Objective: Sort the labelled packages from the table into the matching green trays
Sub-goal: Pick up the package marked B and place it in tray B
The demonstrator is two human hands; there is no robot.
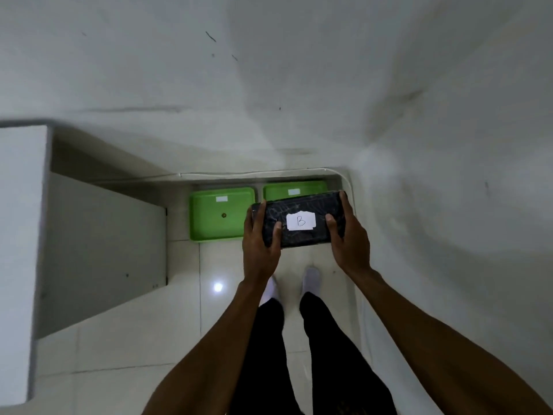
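Above floor trays — black package (299, 220) marked B clasped at both ends, left hand (260, 235), right hand (348, 235). Left green tray (206, 217) bare, right green tray (281, 190) largely hidden — sorting barely begun, apparently.

2 trays (222, 215) (294, 190) side by side on floor (149, 339); package (299, 220) above right one.

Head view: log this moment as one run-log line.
stage: carrying | held: black package labelled B, left hand and right hand | position: above right green tray | left green tray: no package
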